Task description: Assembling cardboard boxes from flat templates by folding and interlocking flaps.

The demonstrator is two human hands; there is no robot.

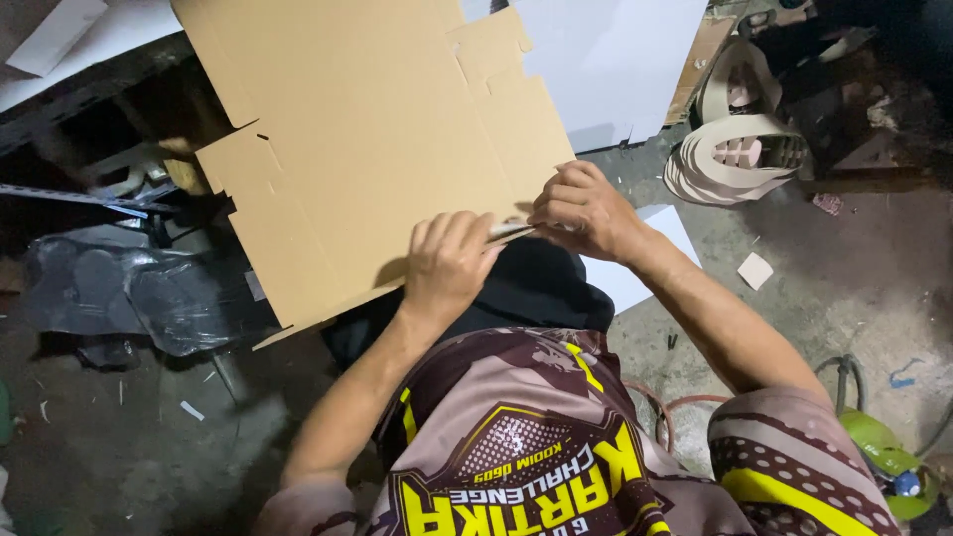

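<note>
Head cam: both hands are pinching the near edge of a big flat brown die-cut cardboard sheet (pixel 367 149), left hand (pixel 449 263) curled over the fold, right hand (pixel 581 208) gripping tight just beside it. Stacked beige cardboard cutouts (pixel 735 159) sit well off past the right hand, and a crumpled grey plastic sheet (pixel 139 293) lies out beyond the left one.

Bright overhead light on cardboard sheet (pixel 367 139) and forearms; dim, murky left and right edges. Soft shadow under hands. Mostly sharp, slight wide-angle stretch at corners.
</note>
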